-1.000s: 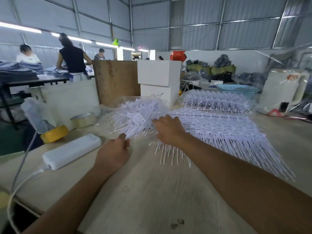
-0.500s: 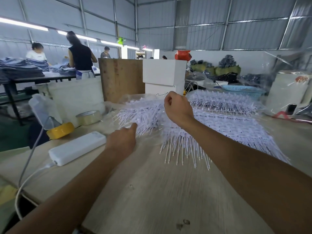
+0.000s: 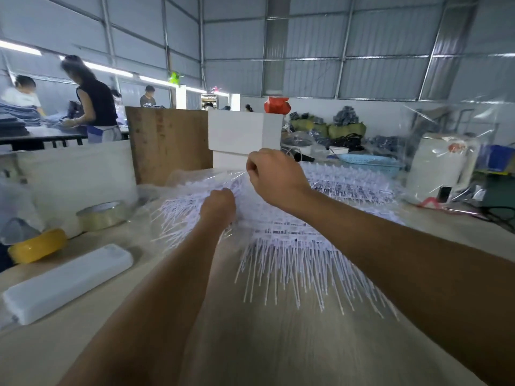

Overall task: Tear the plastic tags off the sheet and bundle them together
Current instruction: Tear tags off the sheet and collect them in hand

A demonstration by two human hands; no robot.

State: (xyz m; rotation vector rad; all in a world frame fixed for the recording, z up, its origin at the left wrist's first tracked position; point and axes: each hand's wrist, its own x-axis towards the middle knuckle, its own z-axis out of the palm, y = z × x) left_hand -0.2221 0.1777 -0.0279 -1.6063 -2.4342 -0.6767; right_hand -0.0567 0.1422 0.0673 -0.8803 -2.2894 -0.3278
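On the near left of the pale wooden table [image 3: 250, 344] lies a smooth white rectangular plastic block [image 3: 67, 282]; beyond it sit a glossy yellow tape roll [image 3: 37, 245] and a clear tape roll [image 3: 101, 215]. Mid-table, a bristly sheet of thin white plastic tags [image 3: 301, 254] fans its stems nearward. The left hand [image 3: 218, 207] is curled into the tags. Farther, the right hand [image 3: 274, 176] pinches crinkled clear film [image 3: 223, 178] above them.

Print on the tags [image 3: 289, 232] is too small to read.
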